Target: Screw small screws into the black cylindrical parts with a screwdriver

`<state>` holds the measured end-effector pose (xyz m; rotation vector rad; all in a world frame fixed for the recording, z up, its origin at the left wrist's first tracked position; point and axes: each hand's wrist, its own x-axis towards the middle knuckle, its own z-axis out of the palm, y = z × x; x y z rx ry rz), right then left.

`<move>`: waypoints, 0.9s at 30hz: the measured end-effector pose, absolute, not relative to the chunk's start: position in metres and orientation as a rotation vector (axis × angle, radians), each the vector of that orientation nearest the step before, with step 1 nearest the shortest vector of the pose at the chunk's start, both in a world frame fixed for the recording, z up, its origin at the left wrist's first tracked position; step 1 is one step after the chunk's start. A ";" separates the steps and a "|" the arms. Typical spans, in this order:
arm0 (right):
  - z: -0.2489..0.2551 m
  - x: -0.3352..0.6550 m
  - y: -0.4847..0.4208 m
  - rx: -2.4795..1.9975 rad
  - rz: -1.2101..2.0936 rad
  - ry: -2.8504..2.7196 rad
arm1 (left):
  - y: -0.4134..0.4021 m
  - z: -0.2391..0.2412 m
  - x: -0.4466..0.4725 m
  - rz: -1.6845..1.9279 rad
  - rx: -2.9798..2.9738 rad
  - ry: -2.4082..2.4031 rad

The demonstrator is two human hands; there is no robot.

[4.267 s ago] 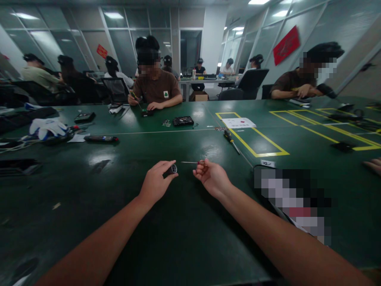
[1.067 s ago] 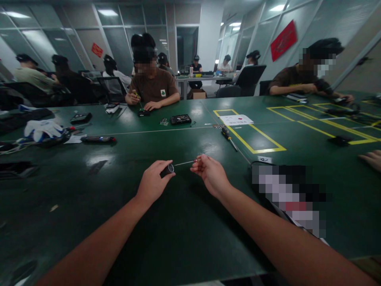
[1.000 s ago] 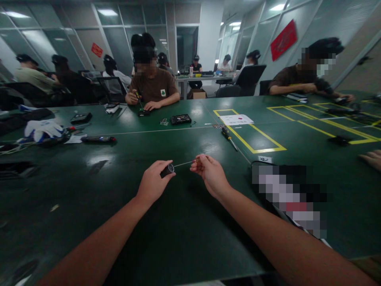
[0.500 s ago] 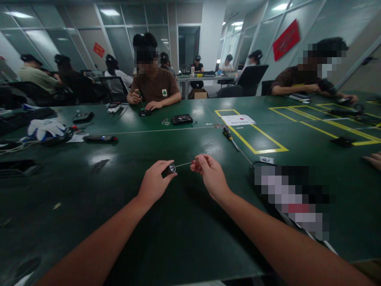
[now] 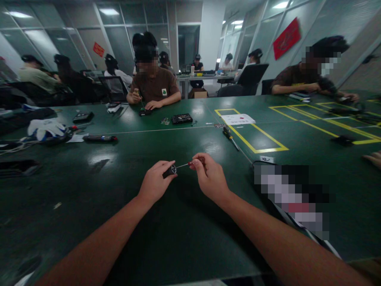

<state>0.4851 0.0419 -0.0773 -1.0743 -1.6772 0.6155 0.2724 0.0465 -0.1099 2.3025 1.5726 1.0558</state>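
My left hand (image 5: 156,178) grips a small black cylindrical part (image 5: 169,171) whose round end, with a pale spoked pattern, faces right. In my right hand (image 5: 210,174) is a screwdriver (image 5: 191,163) with a red handle, pinched between thumb and fingers. Its thin metal shaft points left and reaches the patterned end of the black part; whether the tip sits in a screw is too small to tell. Both hands are held over the green table (image 5: 178,238), near its middle.
Ahead on the right lies a yellow-and-black screwdriver (image 5: 229,136), near a paper sheet (image 5: 238,119). A black casing (image 5: 182,118) is farther off. White gloves (image 5: 46,128) and a dark pen-like tool (image 5: 100,138) lie left. A co-worker (image 5: 156,85) sits opposite.
My right hand's fingers have shifted round the screwdriver, and more of its red handle shows. My left hand and the black part have barely moved.
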 end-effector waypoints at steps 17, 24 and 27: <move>-0.074 0.488 0.042 -1.107 0.579 -1.745 | 0.044 -0.106 0.275 0.971 2.281 1.577; -0.073 0.488 0.043 -1.171 0.471 -1.839 | 0.044 -0.105 0.275 0.947 2.289 1.557; -0.071 0.491 0.044 -1.189 0.444 -1.831 | 0.044 -0.105 0.275 0.928 2.267 1.576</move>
